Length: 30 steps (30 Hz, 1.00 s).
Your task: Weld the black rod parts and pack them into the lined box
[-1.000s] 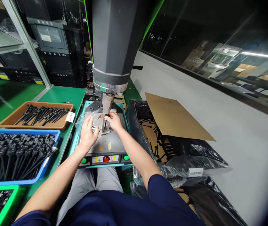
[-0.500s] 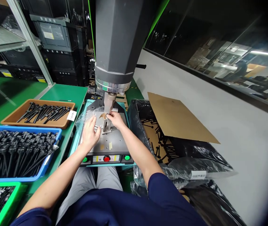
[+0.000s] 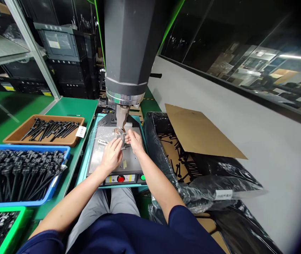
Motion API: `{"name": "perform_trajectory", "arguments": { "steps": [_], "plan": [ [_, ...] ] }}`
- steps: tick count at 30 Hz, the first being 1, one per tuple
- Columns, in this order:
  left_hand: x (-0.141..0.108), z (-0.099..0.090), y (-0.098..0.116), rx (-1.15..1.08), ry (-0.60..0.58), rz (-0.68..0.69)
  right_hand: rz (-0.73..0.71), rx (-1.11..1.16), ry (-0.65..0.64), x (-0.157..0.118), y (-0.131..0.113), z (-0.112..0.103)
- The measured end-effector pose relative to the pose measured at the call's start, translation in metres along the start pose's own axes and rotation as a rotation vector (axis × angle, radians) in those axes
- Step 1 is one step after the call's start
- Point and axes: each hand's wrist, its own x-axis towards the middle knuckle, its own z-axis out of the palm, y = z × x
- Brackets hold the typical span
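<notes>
My left hand (image 3: 112, 154) is at the front left of a small metal fixture (image 3: 119, 135). Its fingers lie close together with the tips against the fixture, and whatever they pinch is hidden. On the fixture's right side is my right hand (image 3: 134, 141), its thumb and fingers a little apart and nothing visible between them. The metal horn (image 3: 122, 114) of a press hangs directly above the fixture. Clear plastic film (image 3: 101, 132) with a white label (image 3: 102, 142) lies left of the fixture on the grey metal plate (image 3: 94, 164).
Left on the green table stand a brown tray (image 3: 14, 138) and a blue tray (image 3: 67, 151) of black screw-like parts, plus a green bin (image 3: 20, 215). At right, a lined box (image 3: 161, 158) holds similar parts under cardboard (image 3: 200, 134). Red (image 3: 120, 179) and green (image 3: 143, 177) buttons line the machine's front.
My left hand has moved right, from beside the fixture to against it, its fingers drawing together. My right hand has come off the fixture's top to its right side. The film's label now shows.
</notes>
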Motion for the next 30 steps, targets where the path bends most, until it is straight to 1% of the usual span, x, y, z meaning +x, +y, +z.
{"name": "perform_trajectory", "arguments": {
  "steps": [2, 3, 8, 11, 15, 17, 21, 24, 27, 30],
  "plan": [
    [0.003, 0.002, 0.005, 0.008, -0.033, 0.017, 0.029, 0.043, -0.057, 0.000, -0.008, 0.001],
    [0.005, 0.003, 0.007, 0.008, -0.047, 0.028, 0.041, 0.055, -0.065, 0.001, -0.011, 0.003],
    [0.009, 0.005, 0.014, 0.003, -0.070, 0.052, 0.090, 0.113, 0.019, 0.017, -0.017, 0.007],
    [0.008, 0.004, 0.016, -0.038, -0.045, 0.063, 0.142, 0.161, 0.036, 0.024, -0.016, 0.005],
    [0.003, -0.001, 0.012, -0.156, 0.019, 0.089, 0.153, 0.171, 0.037, 0.025, -0.010, 0.001],
    [0.003, -0.002, 0.007, -0.179, 0.061, 0.060, 0.160, 0.165, 0.024, 0.023, -0.008, 0.000],
    [0.006, -0.004, -0.006, -0.158, 0.118, -0.027, 0.177, 0.153, 0.026, 0.021, -0.005, -0.001],
    [0.012, -0.002, -0.019, -0.147, 0.130, -0.033, 0.169, 0.124, 0.028, 0.023, -0.004, -0.002],
    [0.022, 0.002, -0.037, -0.126, 0.087, 0.023, 0.150, 0.083, 0.033, 0.027, -0.005, 0.000],
    [0.035, 0.006, -0.056, -0.103, -0.041, 0.102, 0.142, 0.065, 0.034, 0.030, -0.006, 0.003]
  ]
}}
